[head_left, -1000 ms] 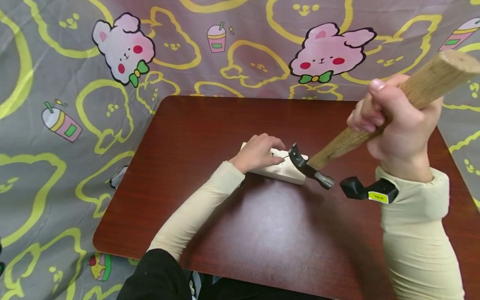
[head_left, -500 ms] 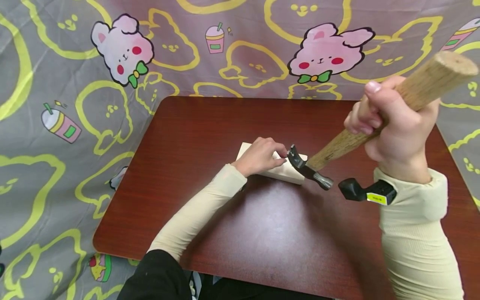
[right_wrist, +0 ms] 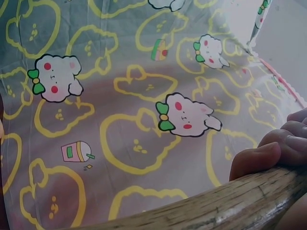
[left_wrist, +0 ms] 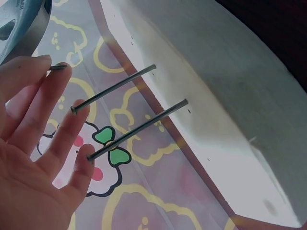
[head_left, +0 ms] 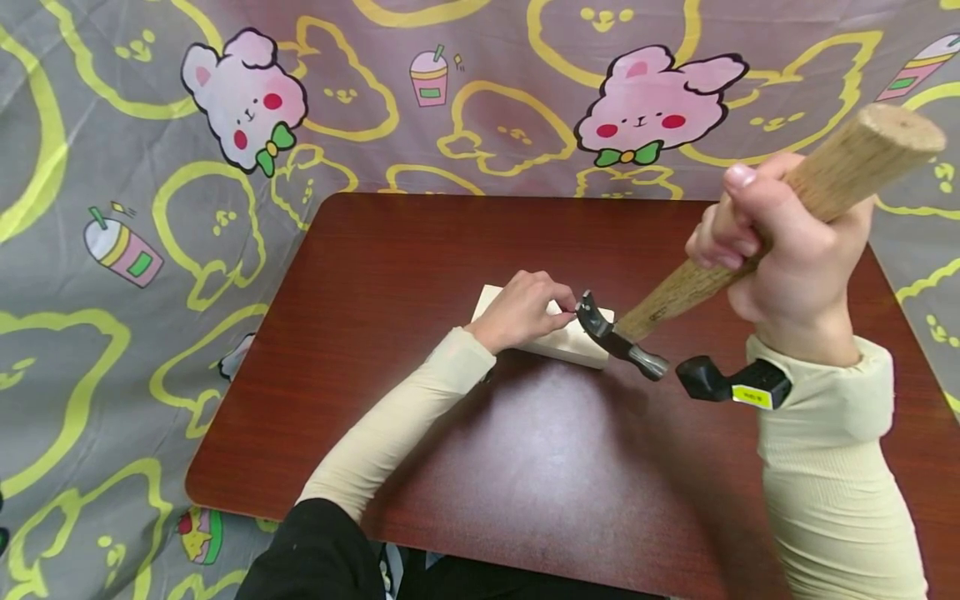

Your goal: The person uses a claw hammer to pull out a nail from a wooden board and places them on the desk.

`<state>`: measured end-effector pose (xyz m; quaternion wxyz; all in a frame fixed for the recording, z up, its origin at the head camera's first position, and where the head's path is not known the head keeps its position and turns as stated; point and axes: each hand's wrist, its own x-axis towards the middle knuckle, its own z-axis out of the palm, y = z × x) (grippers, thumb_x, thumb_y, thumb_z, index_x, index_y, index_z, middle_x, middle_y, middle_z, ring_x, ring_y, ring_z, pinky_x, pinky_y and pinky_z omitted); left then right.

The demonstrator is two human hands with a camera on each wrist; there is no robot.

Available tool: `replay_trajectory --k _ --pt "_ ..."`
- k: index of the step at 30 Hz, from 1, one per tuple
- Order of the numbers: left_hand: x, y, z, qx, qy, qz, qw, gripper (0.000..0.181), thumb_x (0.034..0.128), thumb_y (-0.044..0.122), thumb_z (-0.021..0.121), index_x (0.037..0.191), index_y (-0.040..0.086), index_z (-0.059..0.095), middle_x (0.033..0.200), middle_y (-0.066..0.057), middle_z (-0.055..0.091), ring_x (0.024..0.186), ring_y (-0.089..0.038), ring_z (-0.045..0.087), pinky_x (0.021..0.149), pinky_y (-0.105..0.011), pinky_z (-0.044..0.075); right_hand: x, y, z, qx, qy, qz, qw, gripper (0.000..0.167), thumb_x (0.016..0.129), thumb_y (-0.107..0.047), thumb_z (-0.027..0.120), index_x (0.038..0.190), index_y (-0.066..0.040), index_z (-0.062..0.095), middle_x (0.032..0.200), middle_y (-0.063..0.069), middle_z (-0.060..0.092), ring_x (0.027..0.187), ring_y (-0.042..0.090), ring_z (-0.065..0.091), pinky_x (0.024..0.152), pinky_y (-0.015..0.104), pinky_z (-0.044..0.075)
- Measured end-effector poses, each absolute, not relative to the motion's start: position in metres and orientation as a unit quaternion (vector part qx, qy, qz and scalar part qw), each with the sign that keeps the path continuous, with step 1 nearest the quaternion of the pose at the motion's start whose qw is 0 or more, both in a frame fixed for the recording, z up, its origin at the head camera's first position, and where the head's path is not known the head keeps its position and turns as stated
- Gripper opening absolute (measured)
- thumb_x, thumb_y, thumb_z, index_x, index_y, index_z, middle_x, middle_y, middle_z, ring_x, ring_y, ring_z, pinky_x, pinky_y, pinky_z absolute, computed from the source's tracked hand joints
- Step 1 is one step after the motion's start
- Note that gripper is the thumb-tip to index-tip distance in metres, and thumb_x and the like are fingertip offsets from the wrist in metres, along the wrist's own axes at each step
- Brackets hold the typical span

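My right hand [head_left: 795,242] grips the thick wooden handle of a claw hammer [head_left: 675,293], its claw pointing toward my left hand. My left hand [head_left: 521,310] is over a pale wooden block [head_left: 573,348] on the table. Its thumb and index finger pinch a nail [left_wrist: 58,67] beside the hammer's claw; most of that nail is hidden. In the left wrist view, two long nails, one nearer [left_wrist: 136,129] and one farther [left_wrist: 112,89], stick out of the block, their heads near my other fingers. In the right wrist view, fingers [right_wrist: 276,151] wrap the handle.
The dark red-brown table [head_left: 405,242] has rounded corners. A patterned cloth curtain [head_left: 517,100] hangs behind it and along the left side. A small black camera [head_left: 735,383] is strapped to my right wrist.
My left thumb and fingertips have moved closer together and up to the claw. A thin nail seen between them and the hammer earlier is now mostly hidden. The right hand and hammer barely shifted.
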<state>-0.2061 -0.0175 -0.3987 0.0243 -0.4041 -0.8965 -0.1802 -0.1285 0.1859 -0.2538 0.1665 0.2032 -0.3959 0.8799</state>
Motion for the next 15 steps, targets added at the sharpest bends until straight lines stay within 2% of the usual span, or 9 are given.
replay_trajectory --k 15 --pt "-0.2089 -0.0193 -0.3987 -0.399 -0.886 -0.232 0.039 0.013 0.0887 0.019 0.067 0.098 0.019 0.076 0.095 0.009 0.075 0.091 -0.013 0.064 0.083 -0.032 0.046 -0.1298 0.1868 -0.2583 0.193 -0.401 0.877 0.182 0.026 0.084 0.016 0.049 0.062 0.006 0.037 0.039 0.005 0.025 0.033 0.016 0.023 0.034 0.033 0.018"
